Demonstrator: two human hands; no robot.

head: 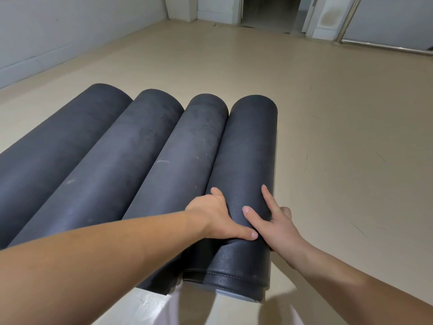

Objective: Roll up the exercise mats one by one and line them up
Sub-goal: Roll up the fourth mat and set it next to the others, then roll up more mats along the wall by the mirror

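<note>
Bottom centre: a white cloth surface [164, 308], can't tell what it is. The near end of the rightmost black rolled foam mat [248, 148] hangs just over it, w/ a stitched outer edge [234, 276] showing on the last wrap.

Both bare forearms come in from the bottom corners and meet on this roll's near third. The left grip [220, 219] has its fingers tucked down into the groove on the roll's left flank, thumb [246, 233] laid across the top. The right grip [278, 227] has thumb and index finger [268, 198] spread straight along the top; its other fingers bend round the right flank. So the roll is cupped from both sides.

The roll lies flat on the beige floor [339, 137], centre-right of frame. Its long axis runs from bottom centre up the frame, nearly vertical.

To its left, touching flank to flank: the third dark grey roll [187, 160], second dark grey roll [121, 165] and leftmost dark grey roll [54, 146]. Their axes slant lower left to upper right, far ends approx in a row.

Farther: a pale wall [58, 26] upper left, an open dark doorway [269, 10] top centre, a metal rail [386, 44] upper right.
</note>
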